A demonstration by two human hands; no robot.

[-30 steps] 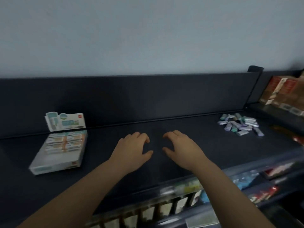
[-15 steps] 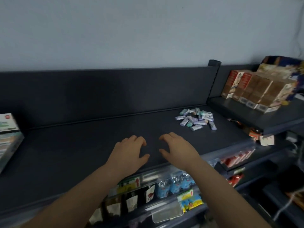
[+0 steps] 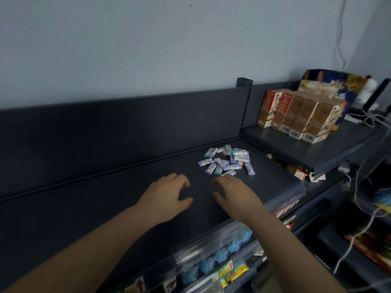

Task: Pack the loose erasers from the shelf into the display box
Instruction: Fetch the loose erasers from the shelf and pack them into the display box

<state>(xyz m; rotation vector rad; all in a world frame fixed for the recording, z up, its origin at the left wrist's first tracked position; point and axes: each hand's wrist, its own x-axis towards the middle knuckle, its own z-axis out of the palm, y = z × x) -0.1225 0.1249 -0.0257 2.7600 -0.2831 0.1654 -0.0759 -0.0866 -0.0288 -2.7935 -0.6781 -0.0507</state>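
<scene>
Both hands hovered empty over the dark shelf (image 3: 105, 208), fingers loosely curled and spread; the right hand (image 3: 234, 195) nearly touched the loose erasers (image 3: 227, 161), the left hand (image 3: 167, 195) beside it. Scooping several together would likely beat single pinches. No display box showed.

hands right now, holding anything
Left hand: open, fingers curled, holding nothing.
Right hand: open, holding nothing, fingertips just short of the erasers.

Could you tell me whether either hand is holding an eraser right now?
No, the left hand and right hand are both open and empty above the shelf, short of the erasers.
</scene>
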